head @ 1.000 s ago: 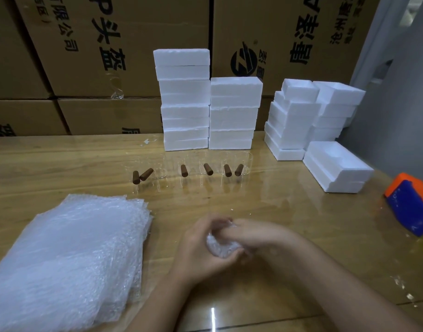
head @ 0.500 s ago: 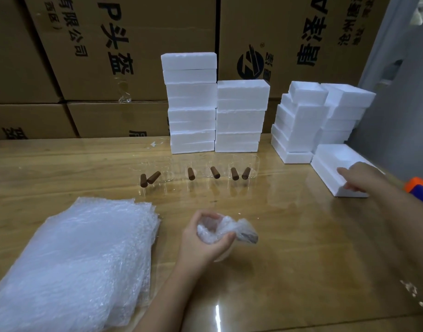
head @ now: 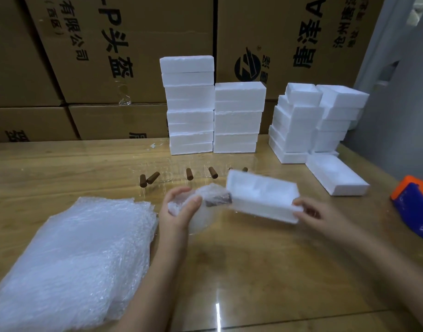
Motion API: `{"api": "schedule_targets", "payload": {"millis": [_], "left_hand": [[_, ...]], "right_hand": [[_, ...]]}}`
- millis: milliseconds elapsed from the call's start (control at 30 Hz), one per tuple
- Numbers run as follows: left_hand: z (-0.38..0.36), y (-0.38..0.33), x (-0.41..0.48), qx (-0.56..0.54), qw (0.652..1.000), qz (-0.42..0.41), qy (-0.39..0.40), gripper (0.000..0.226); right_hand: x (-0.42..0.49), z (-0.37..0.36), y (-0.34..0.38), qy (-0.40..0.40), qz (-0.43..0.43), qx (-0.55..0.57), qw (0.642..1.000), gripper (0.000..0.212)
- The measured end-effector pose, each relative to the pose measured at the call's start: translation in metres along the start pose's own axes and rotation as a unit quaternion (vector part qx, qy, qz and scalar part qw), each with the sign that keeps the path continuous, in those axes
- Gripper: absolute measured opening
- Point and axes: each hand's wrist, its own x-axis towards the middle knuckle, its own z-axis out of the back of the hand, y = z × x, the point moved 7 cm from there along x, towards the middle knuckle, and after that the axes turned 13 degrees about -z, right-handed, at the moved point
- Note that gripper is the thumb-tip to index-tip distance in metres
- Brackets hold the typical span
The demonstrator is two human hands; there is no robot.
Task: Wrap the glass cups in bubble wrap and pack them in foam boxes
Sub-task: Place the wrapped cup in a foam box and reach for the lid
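My left hand (head: 179, 209) grips a glass cup wrapped in bubble wrap (head: 205, 196); its brown handle pokes out to the right. My right hand (head: 313, 212) holds an open white foam box (head: 260, 196) by its right end, tilted above the table, hollow side facing me. The wrapped cup's handle end touches the box's left edge. A row of clear glass cups with brown handles (head: 189, 174) lies on the table behind. A thick pile of bubble wrap sheets (head: 71, 255) sits at the left.
Stacks of closed foam boxes (head: 213, 109) and open foam halves (head: 313, 121) stand at the back. One foam half (head: 337, 176) lies at right. An orange-and-blue tape dispenser (head: 414, 204) sits at the right edge. Cardboard cartons (head: 124, 56) form the back wall.
My right hand left the wrapped cup, reached to the foam halves at right, and brought one foam box back to the cup. My left hand kept hold of the wrapped cup.
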Motion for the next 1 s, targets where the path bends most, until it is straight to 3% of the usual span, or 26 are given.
{"api": "schedule_targets", "payload": {"millis": [133,267,367,500,600,733,833,1000], "left_hand": [[-0.008,-0.007,0.005,-0.027,0.999,0.011,-0.016,0.046],[-0.019,-0.011,0.002,0.019,1.0,-0.005,0.008,0.045],[-0.031,-0.013,-0.001,0.067,0.996,-0.02,0.052,0.044],[-0.056,-0.013,-0.005,0.121,0.984,-0.041,0.125,0.041],[-0.068,-0.01,-0.007,0.139,0.977,-0.052,0.151,0.047],[-0.071,0.003,0.003,0.126,0.965,-0.022,0.231,0.082],[-0.048,0.021,0.011,0.08,0.985,0.04,0.145,0.06],[-0.008,0.056,-0.014,0.111,0.988,0.101,0.028,0.036]], "right_hand": [[-0.031,-0.04,0.02,0.125,0.042,-0.077,0.988,0.012],[-0.04,-0.036,0.038,0.143,0.045,-0.111,0.982,0.019],[-0.034,-0.005,0.066,0.041,0.048,0.025,0.998,0.031],[-0.026,-0.03,0.109,0.14,-0.009,0.262,0.955,0.041],[-0.016,-0.045,0.125,0.107,-0.033,0.295,0.949,0.04],[0.0,-0.05,0.11,0.034,-0.08,0.337,0.937,0.035],[0.006,-0.052,0.101,0.01,-0.08,0.295,0.952,0.036],[0.009,-0.064,0.098,-0.007,-0.062,0.162,0.985,0.042]]}}
